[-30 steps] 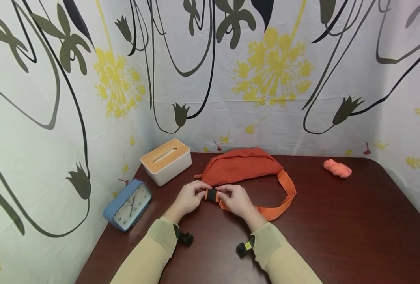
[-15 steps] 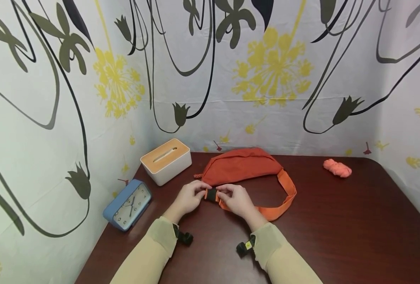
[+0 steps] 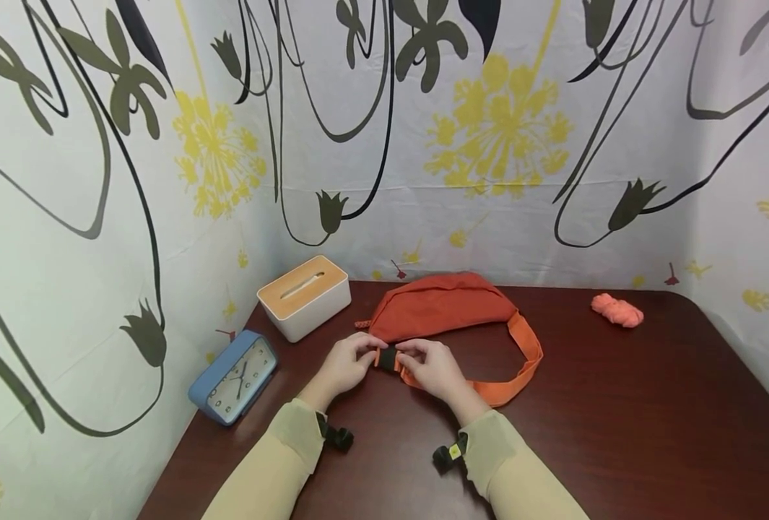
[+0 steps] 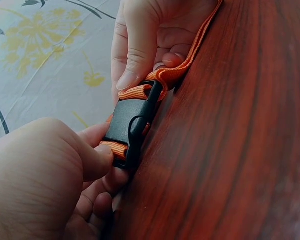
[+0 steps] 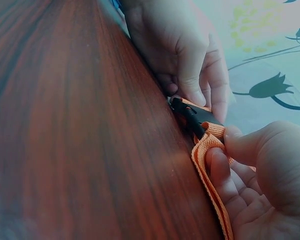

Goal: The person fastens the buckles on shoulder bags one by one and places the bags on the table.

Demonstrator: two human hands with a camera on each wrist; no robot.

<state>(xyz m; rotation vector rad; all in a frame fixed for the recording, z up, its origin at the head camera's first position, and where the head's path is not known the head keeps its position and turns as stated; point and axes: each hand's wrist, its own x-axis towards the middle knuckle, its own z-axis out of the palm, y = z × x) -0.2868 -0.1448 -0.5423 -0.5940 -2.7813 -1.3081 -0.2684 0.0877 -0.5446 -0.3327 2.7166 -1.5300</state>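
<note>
A red-orange waist bag (image 3: 445, 303) lies toward the back of the dark wooden table, its orange strap (image 3: 527, 347) looping round to the right and front. Between the two hands sits the strap's black side-release buckle (image 4: 128, 119), its two halves joined. My left hand (image 3: 346, 361) pinches one end of it, thumb on the orange webbing. At the opposite end, my right hand (image 3: 432, 365) pinches the webbing and buckle between thumb and fingers. In the right wrist view the buckle (image 5: 192, 117) is partly hidden by fingers.
To the left stand a blue alarm clock (image 3: 235, 377) and a white tissue box (image 3: 306, 296) with a wooden lid. A coral yarn bundle (image 3: 618, 310) lies at the back right of the table (image 3: 618, 433). Patterned cloth (image 3: 488, 217) hangs behind.
</note>
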